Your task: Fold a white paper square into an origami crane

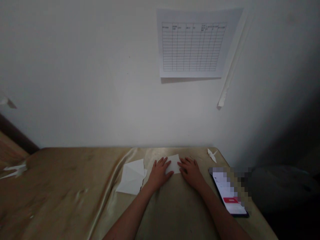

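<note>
A small white sheet of paper (174, 164) lies on the table cover between my two hands. My left hand (160, 171) rests palm down over the sheet's left part, its fingers apart. At the sheet's right edge, my right hand (191, 170) touches it with spread fingers; neither hand grips anything. To the left of my left hand lie larger white papers (132, 176) with crease lines. The lower left part of the small sheet is hidden under my left hand.
A phone (231, 196) with a lit screen lies at the right, partly pixelated. Behind it sits a folded paper bird (212, 155). White paper pieces (15, 170) lie at the far left. A printed table sheet (195, 46) hangs on the wall; the cover (75, 200) has folds.
</note>
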Demonstrator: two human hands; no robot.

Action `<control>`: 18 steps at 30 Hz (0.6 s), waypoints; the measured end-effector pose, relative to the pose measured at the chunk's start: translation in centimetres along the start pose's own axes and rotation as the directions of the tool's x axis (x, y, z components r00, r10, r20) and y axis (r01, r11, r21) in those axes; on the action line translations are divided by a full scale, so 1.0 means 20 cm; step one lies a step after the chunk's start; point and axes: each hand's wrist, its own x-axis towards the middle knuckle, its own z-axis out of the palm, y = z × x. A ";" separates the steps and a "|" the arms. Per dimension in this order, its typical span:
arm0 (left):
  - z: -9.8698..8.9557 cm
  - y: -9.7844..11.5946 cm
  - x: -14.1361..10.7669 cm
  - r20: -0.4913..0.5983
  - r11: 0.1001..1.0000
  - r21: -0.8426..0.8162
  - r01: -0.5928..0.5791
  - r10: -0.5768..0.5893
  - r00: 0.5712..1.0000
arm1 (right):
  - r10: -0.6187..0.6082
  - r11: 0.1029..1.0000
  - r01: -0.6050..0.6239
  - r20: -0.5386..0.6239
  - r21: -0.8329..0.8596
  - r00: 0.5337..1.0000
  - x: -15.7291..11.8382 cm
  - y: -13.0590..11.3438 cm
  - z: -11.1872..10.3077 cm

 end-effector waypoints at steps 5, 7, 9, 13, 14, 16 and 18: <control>0.00 0.01 -0.03 0.051 0.998 -0.007 -0.062 0.062 0.997 | -0.071 0.996 0.077 -0.152 0.038 0.986 0.02 0.02 0.03; 0.00 0.03 -0.03 0.057 0.996 -0.025 -0.081 0.082 0.995 | -0.094 0.994 0.104 -0.195 0.039 0.976 0.01 0.01 0.05; 0.01 0.05 -0.04 0.061 0.995 -0.030 -0.092 0.093 0.994 | -0.110 0.993 0.116 -0.179 0.026 0.978 0.01 -0.02 0.08; 0.05 0.08 -0.05 0.048 0.996 0.030 -0.085 0.084 0.995 | -0.066 0.997 0.063 -0.090 -0.040 0.994 -0.02 -0.07 0.11; 0.06 0.08 -0.05 0.049 0.996 0.045 -0.083 0.081 0.995 | -0.055 0.997 0.052 -0.068 -0.055 0.996 -0.02 -0.08 0.11; 0.07 0.08 -0.05 0.057 0.994 0.065 -0.083 0.079 0.995 | -0.034 0.996 0.032 -0.029 -0.085 0.999 -0.03 -0.09 0.11; 0.06 0.08 -0.06 0.062 0.995 0.078 -0.069 0.064 0.996 | -0.013 0.994 0.012 -0.001 -0.109 1.000 -0.05 -0.09 0.10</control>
